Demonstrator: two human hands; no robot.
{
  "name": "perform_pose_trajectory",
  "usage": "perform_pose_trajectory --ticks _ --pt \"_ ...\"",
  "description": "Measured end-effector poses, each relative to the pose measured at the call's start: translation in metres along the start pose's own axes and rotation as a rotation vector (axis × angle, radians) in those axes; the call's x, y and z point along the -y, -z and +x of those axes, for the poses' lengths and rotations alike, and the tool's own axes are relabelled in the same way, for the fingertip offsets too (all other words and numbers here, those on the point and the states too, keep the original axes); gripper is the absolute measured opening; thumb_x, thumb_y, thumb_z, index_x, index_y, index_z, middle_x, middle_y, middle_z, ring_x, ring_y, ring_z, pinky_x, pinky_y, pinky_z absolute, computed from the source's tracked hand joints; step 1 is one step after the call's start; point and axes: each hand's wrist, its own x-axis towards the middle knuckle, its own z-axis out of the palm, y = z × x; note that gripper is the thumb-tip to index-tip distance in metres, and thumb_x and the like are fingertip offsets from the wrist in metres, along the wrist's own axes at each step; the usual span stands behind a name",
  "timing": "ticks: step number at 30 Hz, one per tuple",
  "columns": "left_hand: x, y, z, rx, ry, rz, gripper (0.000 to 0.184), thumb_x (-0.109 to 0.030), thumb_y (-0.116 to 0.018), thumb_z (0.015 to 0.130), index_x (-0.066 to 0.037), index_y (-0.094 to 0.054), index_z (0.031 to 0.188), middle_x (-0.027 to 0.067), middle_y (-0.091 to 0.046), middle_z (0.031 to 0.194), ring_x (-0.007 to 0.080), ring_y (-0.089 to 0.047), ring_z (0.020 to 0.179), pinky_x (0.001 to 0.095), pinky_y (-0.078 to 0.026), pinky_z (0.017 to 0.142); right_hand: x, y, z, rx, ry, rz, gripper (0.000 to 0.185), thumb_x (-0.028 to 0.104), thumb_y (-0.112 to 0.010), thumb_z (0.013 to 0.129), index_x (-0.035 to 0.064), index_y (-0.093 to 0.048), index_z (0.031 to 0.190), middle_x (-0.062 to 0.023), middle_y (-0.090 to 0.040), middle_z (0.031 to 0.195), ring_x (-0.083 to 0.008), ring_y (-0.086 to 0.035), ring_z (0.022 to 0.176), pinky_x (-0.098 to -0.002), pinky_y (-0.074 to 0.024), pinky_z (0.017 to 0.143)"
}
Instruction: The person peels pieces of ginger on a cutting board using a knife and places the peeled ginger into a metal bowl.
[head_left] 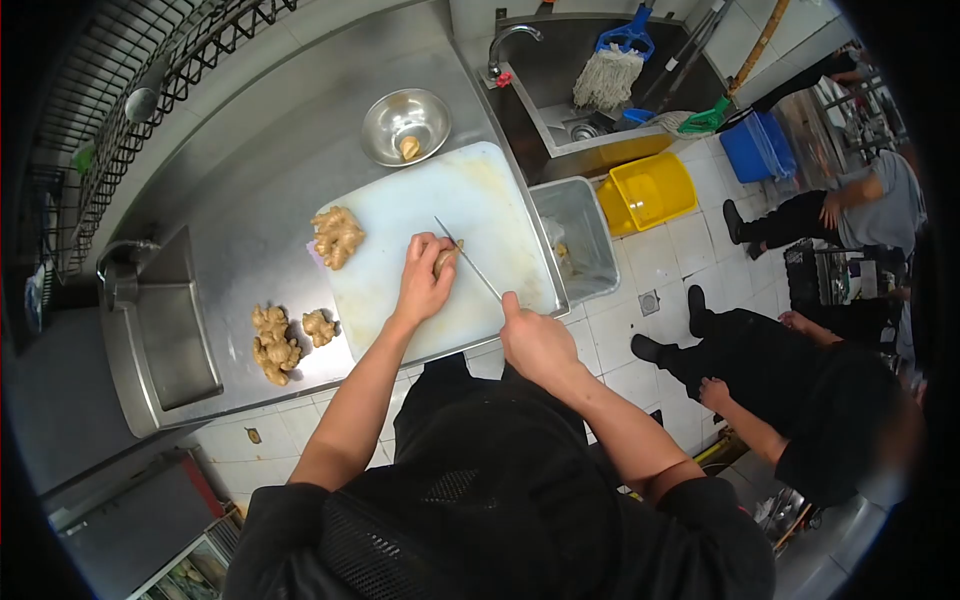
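Observation:
On the white cutting board (400,195), my left hand (425,283) is closed around a piece of ginger (444,262), pressing it to the surface. My right hand (538,343) grips a knife (480,275) by its handle, which the fingers mostly hide. The blade lies against the ginger's right side, its tip pointing away from me. A large ginger root (338,238) sits at the board's left edge. Further left on the steel counter are a big ginger root (272,345) and a smaller one (319,327). Behind the board, a metal bowl (385,120) holds a peeled-looking piece (409,148).
A grey bin (578,205) with scraps stands right of the counter, beside a yellow bucket (652,193). Sinks are at left (180,345) and far right (550,90), the latter with mops. Two people stand at right on the tiled floor. A wire rack (110,100) hangs at upper left.

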Motion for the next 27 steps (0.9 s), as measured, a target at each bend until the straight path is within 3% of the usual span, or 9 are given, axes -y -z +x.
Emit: perform_pose_trajectory --ticks 5,8,10,14,16,19,22,27 --pt "0.0 -0.002 0.0 -0.03 0.009 -0.049 0.024 -0.008 -0.065 0.09 -0.003 -0.064 0.113 0.0158 -0.053 0.114 0.0357 -0.056 0.106 0.0417 -0.048 0.093 0.013 0.005 -0.01 0.077 -0.049 -0.028 0.018 0.007 -0.051 0.093 -0.0019 -0.046 0.108 -0.026 -0.071 0.082 -0.0429 -0.073 0.078 -0.055 -0.0569 0.069" --pt "0.001 0.003 0.001 -0.029 -0.012 -0.06 0.023 -0.009 -0.065 0.091 -0.002 -0.063 0.113 0.0158 -0.053 0.114 0.0354 -0.056 0.106 0.0418 -0.049 0.093 0.01 -0.021 0.02 0.01 -0.055 0.013 0.017 0.006 -0.048 0.094 -0.0018 -0.047 0.109 -0.0266 -0.071 0.082 -0.0441 -0.073 0.081 -0.055 -0.0569 0.072" --pt "-0.001 0.013 0.003 0.083 0.006 -0.082 0.022 -0.009 -0.066 0.093 -0.002 -0.063 0.113 0.0155 -0.055 0.115 0.0351 -0.057 0.107 0.0414 -0.049 0.092 0.004 -0.032 0.058 -0.119 0.014 0.108 0.02 0.006 -0.049 0.093 -0.0028 -0.046 0.11 -0.0265 -0.069 0.077 -0.0486 -0.068 0.076 -0.0586 -0.053 0.069" --pt "-0.003 0.036 0.012 0.221 0.052 -0.189 0.023 -0.011 -0.067 0.093 -0.002 -0.063 0.114 0.0155 -0.059 0.117 0.0357 -0.057 0.11 0.042 -0.048 0.095 -0.002 -0.016 0.064 -0.097 -0.007 0.106 0.02 0.006 -0.05 0.093 -0.0025 -0.045 0.11 -0.0264 -0.068 0.076 -0.0487 -0.068 0.076 -0.0586 -0.0524 0.068" --pt "0.0 0.042 0.02 0.274 -0.159 0.008 0.024 -0.013 -0.067 0.093 -0.003 -0.064 0.115 0.0154 -0.062 0.118 0.036 -0.057 0.111 0.0427 -0.047 0.098 -0.003 -0.008 0.051 -0.08 0.032 0.093 0.022 0.006 -0.053 0.091 -0.0021 -0.045 0.11 -0.026 -0.068 0.075 -0.0479 -0.067 0.072 -0.058 -0.0525 0.066" --pt "-0.003 0.047 0.025 0.335 -0.206 0.071 0.024 -0.013 -0.067 0.093 -0.002 -0.064 0.115 0.0154 -0.063 0.119 0.0359 -0.057 0.112 0.0433 -0.047 0.1 0.005 0.011 0.022 0.041 0.024 0.016 0.023 0.003 -0.049 0.091 -0.0015 -0.045 0.113 -0.026 -0.071 0.081 -0.0451 -0.072 0.081 -0.0568 -0.0552 0.072" --pt "-0.007 0.047 0.024 0.348 -0.219 0.076 0.024 -0.012 -0.067 0.094 -0.002 -0.064 0.115 0.015 -0.063 0.119 0.0358 -0.057 0.112 0.0429 -0.046 0.1 0.0 0.018 0.005 0.122 -0.013 0.006 0.024 0.003 -0.05 0.09 -0.001 -0.045 0.113 -0.0254 -0.071 0.079 -0.045 -0.072 0.08 -0.0569 -0.0551 0.071" --pt "-0.011 0.047 0.02 0.324 -0.203 0.07 0.024 -0.011 -0.067 0.094 -0.003 -0.064 0.116 0.0148 -0.063 0.119 0.0354 -0.057 0.114 0.0426 -0.046 0.101 0.005 -0.011 0.049 -0.003 0.013 0.095 0.022 0.006 -0.05 0.092 -0.0017 -0.047 0.112 -0.0269 -0.071 0.083 -0.0466 -0.071 0.082 -0.0567 -0.055 0.072"
